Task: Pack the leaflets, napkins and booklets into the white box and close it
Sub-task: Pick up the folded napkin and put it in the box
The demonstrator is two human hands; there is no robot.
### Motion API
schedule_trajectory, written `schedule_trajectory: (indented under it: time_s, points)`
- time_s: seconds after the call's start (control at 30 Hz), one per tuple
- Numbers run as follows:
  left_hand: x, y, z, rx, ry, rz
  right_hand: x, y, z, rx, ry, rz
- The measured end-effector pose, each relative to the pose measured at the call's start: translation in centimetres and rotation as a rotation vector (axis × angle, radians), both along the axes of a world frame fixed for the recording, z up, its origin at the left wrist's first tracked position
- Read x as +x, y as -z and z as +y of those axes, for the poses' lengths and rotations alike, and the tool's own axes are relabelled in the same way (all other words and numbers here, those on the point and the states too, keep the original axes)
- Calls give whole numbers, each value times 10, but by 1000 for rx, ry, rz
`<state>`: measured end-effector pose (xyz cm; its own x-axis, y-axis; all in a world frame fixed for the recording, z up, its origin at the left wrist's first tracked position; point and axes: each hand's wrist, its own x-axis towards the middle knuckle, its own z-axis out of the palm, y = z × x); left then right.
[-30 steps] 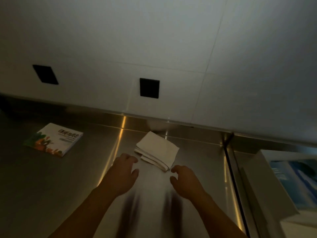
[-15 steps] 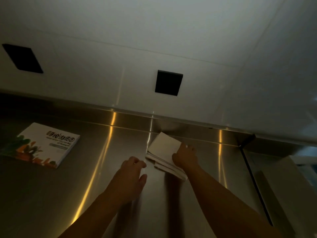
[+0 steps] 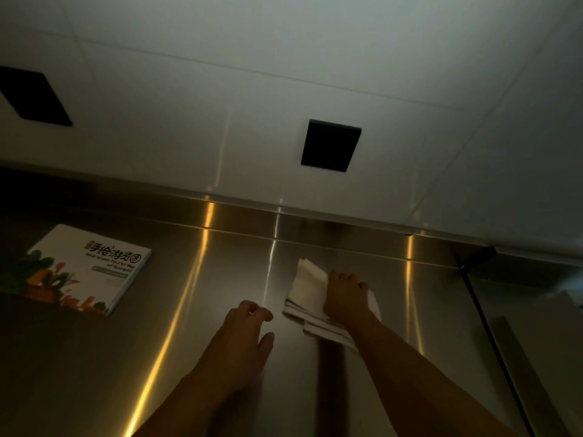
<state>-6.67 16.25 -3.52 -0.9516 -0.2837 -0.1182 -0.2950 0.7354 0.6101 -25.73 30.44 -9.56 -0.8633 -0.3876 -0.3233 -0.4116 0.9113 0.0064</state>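
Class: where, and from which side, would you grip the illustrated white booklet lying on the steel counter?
Probably the illustrated white booklet at its right edge, approached from the right: it lies flat on the steel counter, that edge faces the free left hand, and nothing crowds it.

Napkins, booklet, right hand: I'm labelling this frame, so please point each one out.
napkins (image 3: 307, 283), head view, bare upper part of the stack.
booklet (image 3: 79, 269), head view, middle of the cover.
right hand (image 3: 345, 294), head view, back of the hand on the napkins.
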Motion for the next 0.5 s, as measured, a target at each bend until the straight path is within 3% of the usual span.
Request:
schedule_trajectory:
  time_s: [0.27,0.43,0.5]
  points:
    - [6,-7,4,14,-14,9,13,-1,26,-70,-246,56]
    - [7,-14,25,47,0,9,34,-2,59,-274,-73,-103]
    - [5,-19,39,50,7,2,40,-8,74,-307,-2,-67]
